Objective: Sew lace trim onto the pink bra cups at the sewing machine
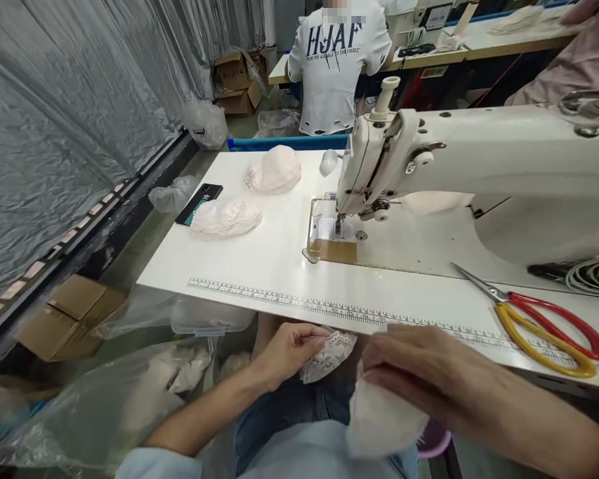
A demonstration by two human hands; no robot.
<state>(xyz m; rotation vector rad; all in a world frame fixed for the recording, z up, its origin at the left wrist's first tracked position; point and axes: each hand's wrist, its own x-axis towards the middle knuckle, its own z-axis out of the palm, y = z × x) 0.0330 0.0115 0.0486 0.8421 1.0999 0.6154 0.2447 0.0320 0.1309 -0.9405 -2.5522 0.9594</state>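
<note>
In front of the table edge, my left hand (292, 349) pinches a piece of white lace fabric (327, 356) between thumb and fingers. My right hand (414, 362), a little blurred, is closed on a plain cream cloth piece (382, 416) that hangs down over my lap. Whether the two pieces are joined cannot be made out. Beyond my hands stands a white sewing machine (429, 153), its presser foot (338, 225) over the metal plate. Scissors (544, 319) with one red and one yellow handle lie to the right of my right hand.
On the white table (259, 259) lie a cream fabric stack (274, 169), a lace-edged stack (227, 218) and a dark phone (204, 196) partly under it. A printed ruler (299, 303) runs along the front edge. Plastic bags (94, 406) and a cardboard box (70, 316) stand left. A person (337, 66) sits ahead.
</note>
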